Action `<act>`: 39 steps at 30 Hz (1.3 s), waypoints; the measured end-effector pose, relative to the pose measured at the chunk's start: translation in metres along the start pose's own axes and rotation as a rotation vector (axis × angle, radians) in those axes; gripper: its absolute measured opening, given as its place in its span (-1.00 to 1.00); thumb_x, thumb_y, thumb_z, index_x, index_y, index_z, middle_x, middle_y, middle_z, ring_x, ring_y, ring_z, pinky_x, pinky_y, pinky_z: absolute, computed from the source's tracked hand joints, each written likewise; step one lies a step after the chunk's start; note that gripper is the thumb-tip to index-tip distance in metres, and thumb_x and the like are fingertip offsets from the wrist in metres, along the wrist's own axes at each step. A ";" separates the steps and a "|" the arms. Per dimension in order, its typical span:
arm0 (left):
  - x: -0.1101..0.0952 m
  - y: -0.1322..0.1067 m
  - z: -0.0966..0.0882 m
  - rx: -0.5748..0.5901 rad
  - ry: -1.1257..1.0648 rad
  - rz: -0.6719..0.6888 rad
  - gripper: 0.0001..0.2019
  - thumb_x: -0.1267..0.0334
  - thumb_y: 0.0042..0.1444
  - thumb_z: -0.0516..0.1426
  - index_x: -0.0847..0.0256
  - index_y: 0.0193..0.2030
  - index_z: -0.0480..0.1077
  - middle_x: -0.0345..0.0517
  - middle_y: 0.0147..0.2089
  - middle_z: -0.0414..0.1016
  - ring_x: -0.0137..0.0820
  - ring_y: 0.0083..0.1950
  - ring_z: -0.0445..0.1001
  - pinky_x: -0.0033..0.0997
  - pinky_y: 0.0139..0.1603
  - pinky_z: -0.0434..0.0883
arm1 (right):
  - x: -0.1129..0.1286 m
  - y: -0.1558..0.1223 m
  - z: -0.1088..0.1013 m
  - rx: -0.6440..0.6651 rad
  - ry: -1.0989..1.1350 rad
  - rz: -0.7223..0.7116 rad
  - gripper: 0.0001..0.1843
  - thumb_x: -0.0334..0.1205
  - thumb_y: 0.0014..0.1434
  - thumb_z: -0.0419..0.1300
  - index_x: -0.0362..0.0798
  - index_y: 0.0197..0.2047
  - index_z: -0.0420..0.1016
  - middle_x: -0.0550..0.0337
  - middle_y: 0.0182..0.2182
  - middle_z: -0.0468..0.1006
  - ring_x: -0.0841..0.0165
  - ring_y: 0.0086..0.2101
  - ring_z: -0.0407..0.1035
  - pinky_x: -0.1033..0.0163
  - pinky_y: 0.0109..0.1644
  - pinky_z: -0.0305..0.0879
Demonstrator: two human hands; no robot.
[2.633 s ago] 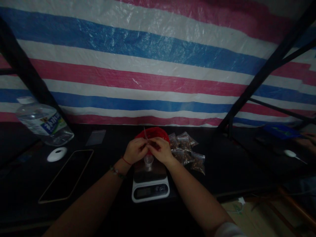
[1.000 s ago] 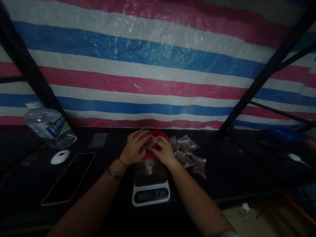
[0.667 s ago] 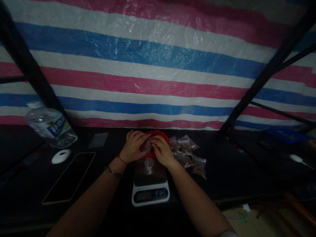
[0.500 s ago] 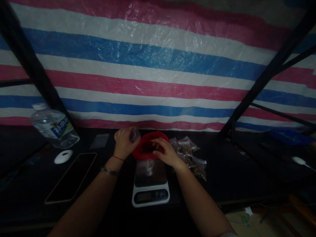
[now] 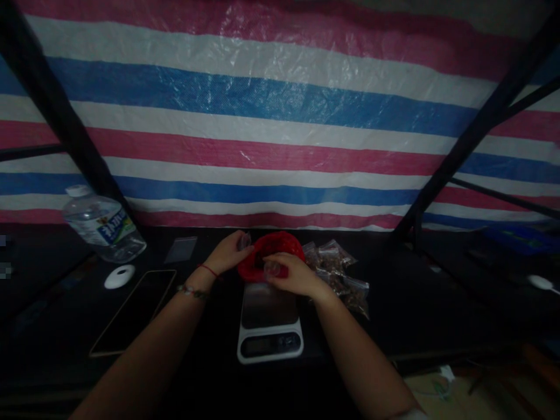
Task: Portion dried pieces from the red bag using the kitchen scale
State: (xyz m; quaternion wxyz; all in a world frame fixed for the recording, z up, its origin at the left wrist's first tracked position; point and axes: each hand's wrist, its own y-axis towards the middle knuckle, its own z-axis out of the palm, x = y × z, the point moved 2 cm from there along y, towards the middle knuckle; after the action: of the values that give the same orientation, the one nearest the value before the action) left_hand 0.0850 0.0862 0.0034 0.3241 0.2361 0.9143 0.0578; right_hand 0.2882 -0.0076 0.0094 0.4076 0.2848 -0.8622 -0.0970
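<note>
My left hand (image 5: 225, 256) is closed on a small clear plastic bag (image 5: 245, 240) at the left rim of a red bag (image 5: 280, 245) holding dark pieces. My right hand (image 5: 292, 274) pinches a small clear cup (image 5: 272, 268) at the red bag's front edge, just above the back of a white kitchen scale (image 5: 270, 341). The scale's dark platform is bare. Both wrists rest low over the black table (image 5: 415, 315).
Several filled clear bags (image 5: 339, 274) lie right of the red bag. A phone (image 5: 135, 309), a white round object (image 5: 119, 276), a flat clear bag (image 5: 180, 249) and a tilted water bottle (image 5: 102, 230) sit on the left. A striped tarp (image 5: 280, 134) and black frame posts (image 5: 464, 151) stand behind.
The hands parted: my left hand kept the small bag and moved left. My right hand lifted the clear cup off the scale up to the red bag.
</note>
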 end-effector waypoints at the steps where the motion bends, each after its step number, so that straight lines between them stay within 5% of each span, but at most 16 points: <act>1: -0.002 0.000 0.003 0.009 0.013 -0.010 -0.66 -0.06 0.03 0.07 0.19 -0.26 0.30 -0.14 -0.33 0.44 -0.33 -0.34 0.41 -0.37 -0.32 0.30 | -0.007 0.001 -0.003 -0.085 0.033 0.058 -0.49 -0.29 -0.01 0.28 0.00 0.07 0.42 0.10 -0.04 0.51 0.29 -0.06 0.39 0.15 0.09 0.25; 4: 0.001 -0.003 0.012 0.003 0.043 -0.064 -0.64 -0.07 -0.02 0.12 0.19 -0.27 0.26 -0.12 -0.35 0.44 -0.31 -0.37 0.43 -0.38 -0.38 0.27 | -0.034 0.004 -0.006 -0.249 0.139 0.265 -0.52 -0.21 -0.01 0.29 -0.04 0.02 0.42 0.10 -0.13 0.54 0.31 -0.17 0.44 0.15 -0.02 0.33; 7: 0.006 -0.008 0.019 0.005 0.049 -0.086 -0.62 -0.07 -0.07 0.17 0.17 -0.27 0.24 -0.12 -0.36 0.43 -0.30 -0.40 0.43 -0.39 -0.43 0.23 | -0.057 0.012 0.001 -0.205 0.253 0.380 -0.67 -0.15 0.02 0.27 -0.08 -0.12 0.47 0.11 -0.21 0.56 0.31 -0.22 0.46 0.17 -0.09 0.37; 12: 0.009 -0.007 0.024 -0.076 -0.025 -0.052 -0.87 0.21 -0.01 0.09 0.14 -0.33 0.21 -0.19 -0.41 0.37 -0.35 -0.40 0.40 -0.40 -0.38 0.22 | -0.066 0.034 0.006 -0.111 0.265 0.369 -0.70 -0.15 0.09 0.22 -0.09 -0.11 0.47 0.12 -0.23 0.57 0.33 -0.23 0.45 0.19 -0.10 0.35; 18: 0.018 -0.009 0.025 -0.143 -0.303 0.107 -0.88 0.29 -0.07 0.06 0.16 -0.35 0.20 -0.24 -0.37 0.27 -0.42 -0.33 0.30 -0.41 -0.27 0.27 | -0.054 0.036 -0.025 -0.284 0.001 0.238 -0.63 -0.06 -0.01 0.31 -0.09 -0.17 0.52 0.07 -0.19 0.53 0.28 -0.17 0.40 0.15 -0.01 0.28; 25: 0.023 -0.010 0.028 -0.050 -0.486 0.170 -0.87 0.35 -0.10 0.06 0.17 -0.39 0.14 -0.30 -0.40 0.20 -0.47 -0.35 0.25 -0.45 -0.30 0.28 | -0.050 0.015 -0.009 0.118 0.241 0.218 -0.69 -0.12 0.12 0.21 -0.08 -0.09 0.43 0.13 -0.19 0.53 0.35 -0.19 0.42 0.20 -0.06 0.31; 29: 0.025 -0.010 0.028 -0.106 -0.417 0.136 -0.79 0.27 -0.10 0.11 0.20 -0.30 0.20 -0.28 -0.36 0.25 -0.46 -0.34 0.28 -0.43 -0.27 0.32 | -0.050 0.022 -0.001 0.128 0.139 0.234 -0.71 -0.17 0.12 0.22 -0.08 -0.09 0.42 0.13 -0.16 0.52 0.34 -0.16 0.41 0.18 -0.02 0.30; 34: 0.021 -0.009 0.026 -0.095 -0.233 0.027 -0.47 0.11 -0.12 0.21 0.20 0.03 0.27 -0.04 -0.04 0.41 -0.26 -0.07 0.43 -0.27 -0.02 0.36 | -0.063 0.026 0.001 0.035 0.163 0.249 -0.71 -0.17 0.11 0.21 -0.06 -0.09 0.41 0.15 -0.16 0.51 0.35 -0.15 0.41 0.18 -0.01 0.31; 39: 0.023 -0.005 0.035 0.008 -0.077 0.021 -0.83 0.17 0.02 0.08 0.19 -0.34 0.42 -0.10 -0.30 0.47 -0.30 -0.26 0.44 -0.28 -0.15 0.38 | -0.080 0.021 0.003 -0.051 0.220 0.273 -0.68 -0.15 0.12 0.19 -0.09 -0.06 0.38 0.11 -0.15 0.49 0.35 -0.17 0.42 0.18 -0.01 0.32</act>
State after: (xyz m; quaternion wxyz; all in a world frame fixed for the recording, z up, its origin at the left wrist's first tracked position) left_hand 0.0893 0.0911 -0.0387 0.3573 0.2490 0.8989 0.0485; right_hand 0.3179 0.0547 -0.0359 0.5160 0.1634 -0.8403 -0.0309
